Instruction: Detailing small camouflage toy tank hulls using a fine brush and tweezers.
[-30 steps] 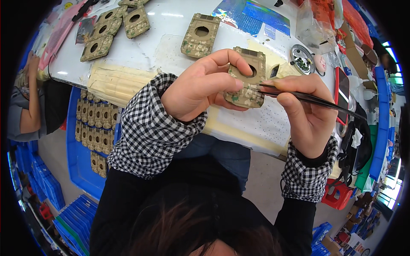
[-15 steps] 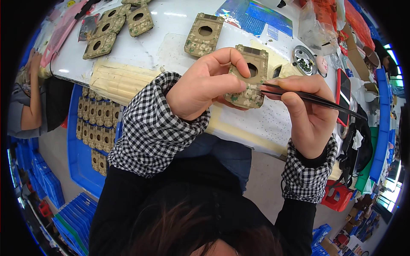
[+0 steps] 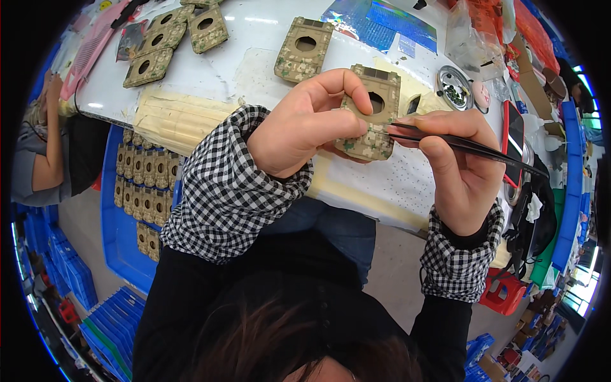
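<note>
My left hand point(image 3: 318, 121) grips a camouflage-painted model tank hull point(image 3: 382, 89) between thumb and fingers, holding it over the table's near edge. A round hole sits in the middle of the hull. My right hand point(image 3: 464, 153) is closed around black tweezers point(image 3: 468, 146), whose tips touch or nearly touch the hull's surface beside my left thumb. Whatever the tips may pinch is too small to make out. Just beyond my left hand another such hull point(image 3: 305, 49) lies on the table.
More hulls point(image 3: 147, 67) lie at the far left of the white table point(image 3: 254, 38). A blue tray point(image 3: 118, 245) of hulls stands below its edge. At right are a round dish point(image 3: 455, 88) of small dark green parts and a red-edged phone point(image 3: 511, 134). Another person's arm point(image 3: 51, 153) shows at far left.
Almost nothing differs. The hull and both hands have shifted very slightly, with the tweezers' tips still at the same spot on the hull.
</note>
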Tool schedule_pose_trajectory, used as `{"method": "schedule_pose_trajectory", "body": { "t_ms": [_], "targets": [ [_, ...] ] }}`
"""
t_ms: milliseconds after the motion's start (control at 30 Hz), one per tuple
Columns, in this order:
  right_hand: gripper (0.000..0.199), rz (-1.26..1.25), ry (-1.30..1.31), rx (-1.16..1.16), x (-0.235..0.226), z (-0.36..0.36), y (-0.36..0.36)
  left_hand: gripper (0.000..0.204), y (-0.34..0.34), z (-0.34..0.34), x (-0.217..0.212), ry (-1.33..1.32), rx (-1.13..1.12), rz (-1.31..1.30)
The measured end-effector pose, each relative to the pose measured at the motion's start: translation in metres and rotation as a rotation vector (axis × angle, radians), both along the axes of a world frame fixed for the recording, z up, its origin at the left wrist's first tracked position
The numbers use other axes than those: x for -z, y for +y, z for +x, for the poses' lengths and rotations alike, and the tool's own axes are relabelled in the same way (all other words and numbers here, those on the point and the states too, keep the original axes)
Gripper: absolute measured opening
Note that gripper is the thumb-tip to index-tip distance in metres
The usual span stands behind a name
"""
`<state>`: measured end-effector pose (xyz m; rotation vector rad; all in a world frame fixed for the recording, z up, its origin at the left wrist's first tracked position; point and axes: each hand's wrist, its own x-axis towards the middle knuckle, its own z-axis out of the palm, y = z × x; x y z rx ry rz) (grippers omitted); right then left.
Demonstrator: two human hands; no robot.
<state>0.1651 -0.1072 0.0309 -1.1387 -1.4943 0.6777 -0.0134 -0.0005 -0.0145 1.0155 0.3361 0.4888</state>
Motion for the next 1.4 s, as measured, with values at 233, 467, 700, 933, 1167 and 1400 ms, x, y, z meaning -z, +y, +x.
{"method": "schedule_pose_trajectory", "body": {
  "t_ms": [233,467,700,933,1167,1400],
  "targets": [
    [0.015,0.05,-0.069,0.04,0.0044,0.002,0.0005,0.019,-0.0007,-0.0012,-0.0062,-0.032,0.047,-0.104],
    [0.014,0.104,-0.2,0.051,0.0029,0.0009,0.0028,0.02,-0.0011,-0.0013,-0.0071,-0.03,0.049,-0.081],
    [0.015,0.125,-0.269,0.039,0.0006,-0.0009,0.0046,0.019,-0.0005,-0.0022,-0.0053,-0.021,0.041,-0.074],
    [0.016,0.129,-0.308,0.037,0.0005,-0.0022,0.0059,0.019,0.0004,-0.0028,-0.0042,-0.028,0.051,-0.077],
    [0.016,0.156,-0.34,0.045,0.0016,-0.0024,0.0071,0.018,0.0008,-0.0031,-0.0034,-0.025,0.047,-0.068],
    [0.016,0.146,-0.326,0.04,0.0019,-0.0028,0.008,0.018,0.0011,-0.0029,-0.0034,-0.028,0.05,-0.066]
  ]
}}
